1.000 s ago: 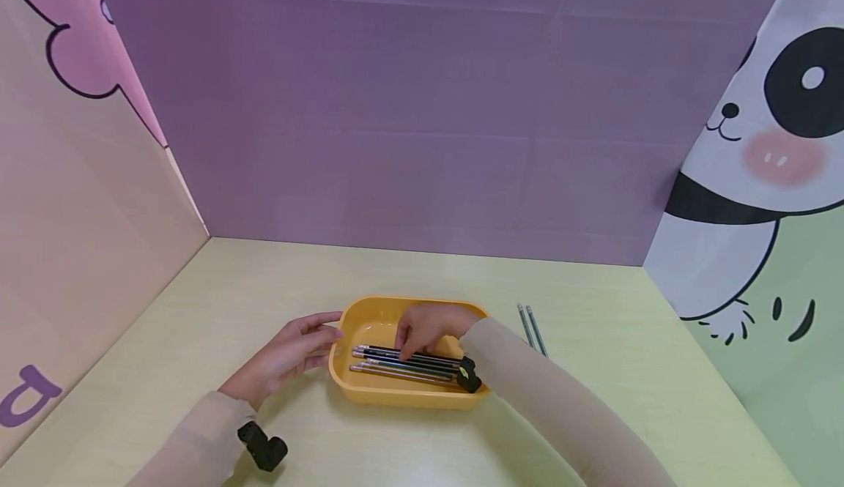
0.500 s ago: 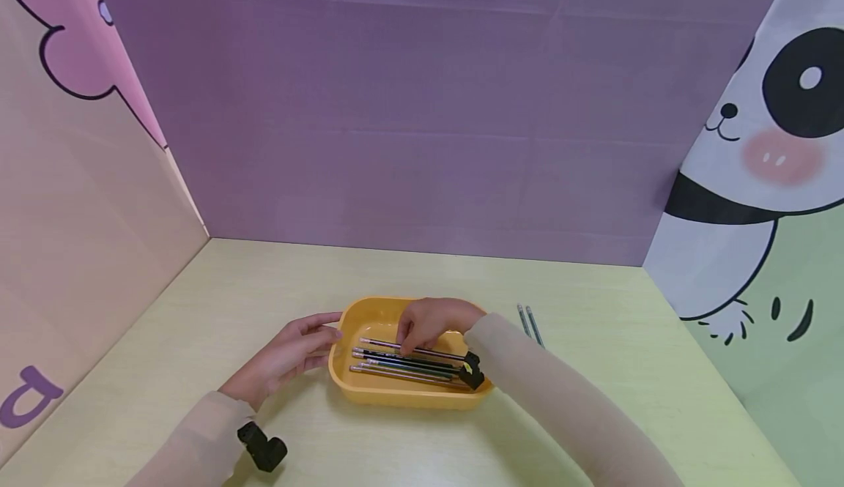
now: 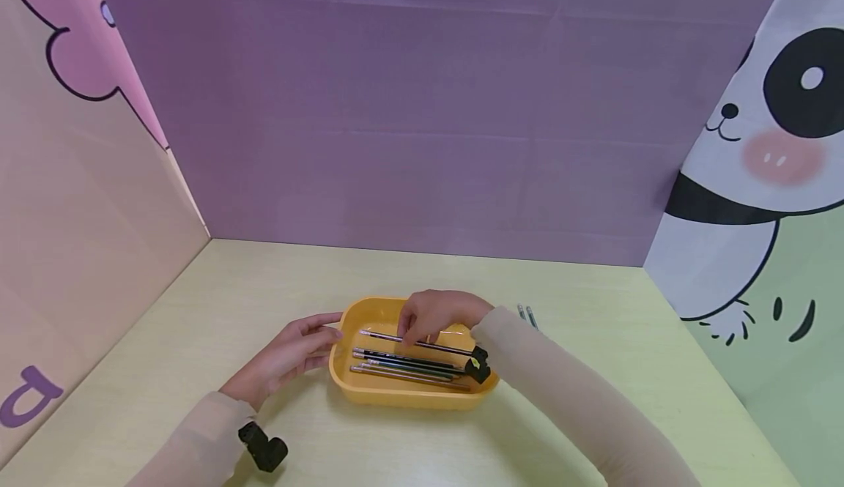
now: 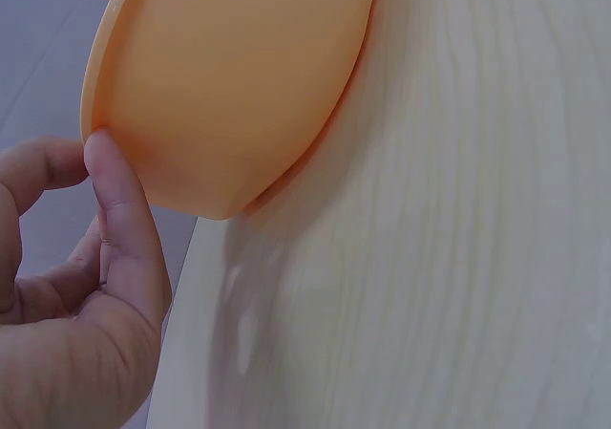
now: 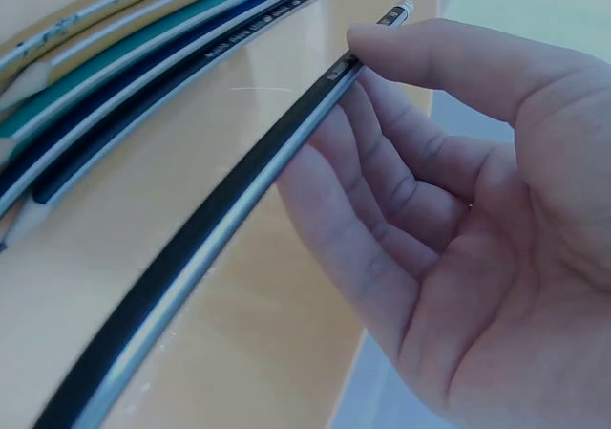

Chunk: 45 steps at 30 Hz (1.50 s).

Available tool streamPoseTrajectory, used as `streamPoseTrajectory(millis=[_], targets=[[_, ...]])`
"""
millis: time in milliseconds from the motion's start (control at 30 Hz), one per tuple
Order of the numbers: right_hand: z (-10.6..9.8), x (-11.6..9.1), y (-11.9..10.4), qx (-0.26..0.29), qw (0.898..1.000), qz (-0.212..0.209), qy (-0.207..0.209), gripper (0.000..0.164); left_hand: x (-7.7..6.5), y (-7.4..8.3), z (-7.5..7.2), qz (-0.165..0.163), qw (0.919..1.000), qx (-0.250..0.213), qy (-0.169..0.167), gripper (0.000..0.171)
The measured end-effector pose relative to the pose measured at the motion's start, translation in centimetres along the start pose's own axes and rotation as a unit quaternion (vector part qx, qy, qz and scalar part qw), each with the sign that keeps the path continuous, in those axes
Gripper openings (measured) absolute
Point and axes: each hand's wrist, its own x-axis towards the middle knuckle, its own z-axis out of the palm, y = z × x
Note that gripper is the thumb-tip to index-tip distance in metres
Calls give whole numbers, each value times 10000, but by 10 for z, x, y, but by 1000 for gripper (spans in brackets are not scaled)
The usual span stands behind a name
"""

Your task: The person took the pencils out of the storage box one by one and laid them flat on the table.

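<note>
A yellow tray [image 3: 422, 398] stands on the table with several pencils [image 3: 402, 373] lying side by side along its near side. My right hand [image 3: 443, 311] is over the tray, pinching a black pencil with silver stripes [image 5: 239, 209] between thumb and fingers near its eraser end. The held pencil slants above the tray floor, apart from the row. In the right wrist view, the lying pencils are black, dark blue, green and yellow. My left hand [image 3: 290, 355] is at the tray's left end, its thumb tip [image 4: 103, 152] and fingertips touching the rim, fingers fairly straight.
Two more pencils [image 3: 527, 316] lie on the table [image 3: 277, 274] right of the tray, partly hidden by my right sleeve. A purple panel [image 3: 422, 121] closes off the back, with printed panels at left and right. Small black cameras sit at both wrists.
My right hand has picked one black pencil out of the row and moved it up and away toward the tray's far side. My left hand stays at the rim.
</note>
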Motion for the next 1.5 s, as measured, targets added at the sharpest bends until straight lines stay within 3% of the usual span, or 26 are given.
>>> streamPoseTrajectory(millis=[433,933,1500], targets=[[-14,-9,-2,-27,9999,-104,-53,11,2,0,-1,-49,10000,-6,79,60],[-28,-27,-2,-217,9996,11,160,8,2,0,-1,-16,10000,-10,-11,61],[-36,-48,21,-235,9981,438,356,8,2,-3,-2,31,10000,-37,-61,62]])
